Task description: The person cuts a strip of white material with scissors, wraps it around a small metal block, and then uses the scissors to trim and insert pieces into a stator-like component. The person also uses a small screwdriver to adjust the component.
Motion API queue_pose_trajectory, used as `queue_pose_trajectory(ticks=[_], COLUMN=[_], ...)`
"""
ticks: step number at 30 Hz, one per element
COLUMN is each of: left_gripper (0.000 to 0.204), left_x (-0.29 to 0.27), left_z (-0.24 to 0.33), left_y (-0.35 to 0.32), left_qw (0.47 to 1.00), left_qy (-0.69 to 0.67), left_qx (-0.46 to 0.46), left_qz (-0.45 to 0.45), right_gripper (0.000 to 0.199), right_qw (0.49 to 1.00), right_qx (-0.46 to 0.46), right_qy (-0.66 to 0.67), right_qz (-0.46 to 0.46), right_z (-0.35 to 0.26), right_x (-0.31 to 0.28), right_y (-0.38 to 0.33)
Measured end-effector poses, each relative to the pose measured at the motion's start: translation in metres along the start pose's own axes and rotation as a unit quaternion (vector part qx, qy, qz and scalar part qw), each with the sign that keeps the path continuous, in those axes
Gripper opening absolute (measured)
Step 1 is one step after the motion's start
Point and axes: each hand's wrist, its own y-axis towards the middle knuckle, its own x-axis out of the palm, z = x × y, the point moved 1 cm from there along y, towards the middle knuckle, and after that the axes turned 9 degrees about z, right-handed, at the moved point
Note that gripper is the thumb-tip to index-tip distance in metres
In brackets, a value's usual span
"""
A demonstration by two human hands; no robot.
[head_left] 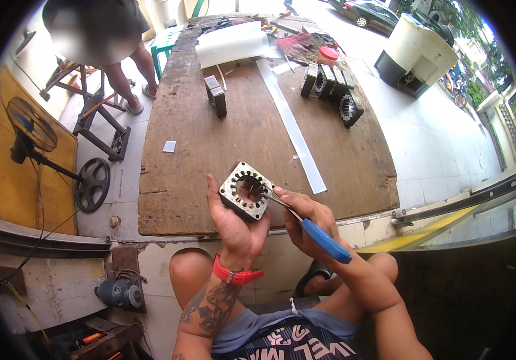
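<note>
My left hand (237, 231) is wrapped from below around a square metal stator core (229, 193), which has a round slotted opening and is tilted toward me. Dark pieces line several of its slots. In my right hand (312, 216) is a blue-handled tool (324, 239) with a slim metal end. That end reaches the right side of the core's opening; whether it is pliers or scissors I cannot tell. Both hands are over the near edge of the wooden table (192, 186). A long whitish strip (291, 132) lies just beyond my right hand.
Several more stator cores (348, 108) stand at the right, and another one (216, 99) left of centre. Behind them are a whitish sheet (232, 45), a red-lidded jar (328, 55) and a crumpled cloth (300, 47). A fan (33, 126) and a person (114, 75) are at left.
</note>
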Motion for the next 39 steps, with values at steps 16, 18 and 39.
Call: queue_pose_trajectory(ticks=[16, 18, 39], left_gripper=[0.063, 0.063, 0.057], left_x=[-0.001, -0.002, 0.008], left_z=[0.006, 0.005, 0.010], left_y=[0.008, 0.011, 0.000], left_qw=[0.984, 0.992, 0.967], left_qy=[0.151, 0.106, 0.224], left_qx=[0.020, -0.010, 0.040], left_qz=[-0.092, -0.063, -0.117], right_gripper=[0.026, 0.025, 0.025], right_qw=[0.972, 0.983, 0.996], right_qx=[0.208, 0.142, 0.084], right_qy=[0.110, 0.103, -0.034], right_qz=[0.006, 0.051, 0.006], right_z=[0.006, 0.005, -0.004], right_x=[-0.011, -0.015, -0.013], right_y=[0.007, 0.007, 0.024])
